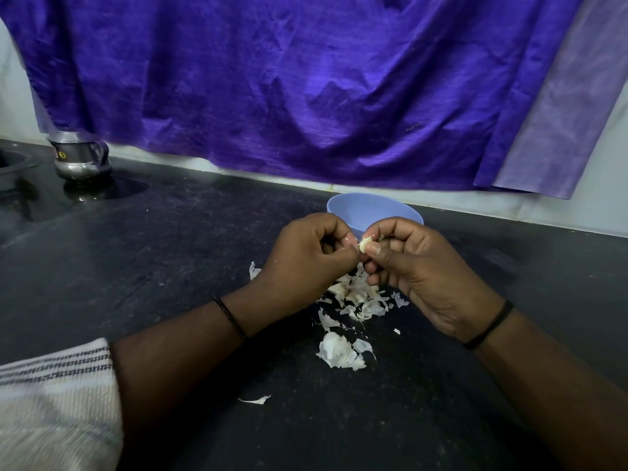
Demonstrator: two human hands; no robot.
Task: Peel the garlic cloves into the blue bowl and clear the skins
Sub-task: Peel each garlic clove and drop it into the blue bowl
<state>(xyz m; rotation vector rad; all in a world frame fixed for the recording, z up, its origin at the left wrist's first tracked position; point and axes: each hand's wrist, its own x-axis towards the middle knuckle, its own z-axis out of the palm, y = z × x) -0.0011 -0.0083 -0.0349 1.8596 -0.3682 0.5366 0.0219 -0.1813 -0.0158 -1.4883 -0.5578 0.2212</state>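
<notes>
A pale garlic clove (364,245) is pinched between both hands just in front of the blue bowl (370,209). My left hand (306,256) grips it from the left with curled fingers. From the right, my right hand (418,266) holds it with thumb and fingertips. Below the hands, a heap of white garlic skins (360,297) lies on the black counter (170,249), with a second clump (339,351) nearer me and a stray sliver (255,400) further left. The bowl's inside is mostly hidden by my hands.
A steel jug (80,156) stands at the back left by a sink edge (13,164). Purple cloth (306,90) hangs over the wall behind the counter. A white patterned sleeve (57,402) covers my left upper arm.
</notes>
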